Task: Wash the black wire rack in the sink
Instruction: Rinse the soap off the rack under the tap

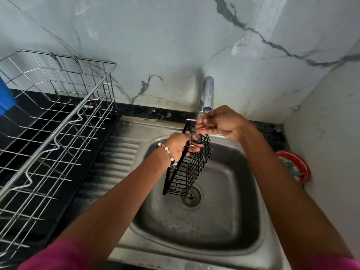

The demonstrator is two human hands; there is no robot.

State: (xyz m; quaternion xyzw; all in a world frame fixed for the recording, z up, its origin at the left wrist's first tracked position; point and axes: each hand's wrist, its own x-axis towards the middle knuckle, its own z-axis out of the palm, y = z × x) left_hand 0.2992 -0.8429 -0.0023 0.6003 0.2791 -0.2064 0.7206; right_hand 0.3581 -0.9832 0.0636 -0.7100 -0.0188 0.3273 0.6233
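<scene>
Closest to the camera is the steel sink (251, 227), pretty grimy, with the drain (191, 195) near the middle. The black wire rack (191, 162) hangs on end over the basin, its low end right above the drain and its top end up under the tap (207, 92). The left hand (178, 146) has its fingers curled round the rack's frame near the top. The right hand (220, 122) sits at the top edge right under the spout, fingers loosely bent. It looks like it's rubbing the wire, but it's blurry with water there so I can't tell if it's actually pinching anything. Off to the left is a silver dish drainer (56, 121).

Risk as I see it: wet wire plus a one-handed hold, so the rack could slip and clatter into the basin, or spray could bounce off the mesh onto the counter.
</scene>
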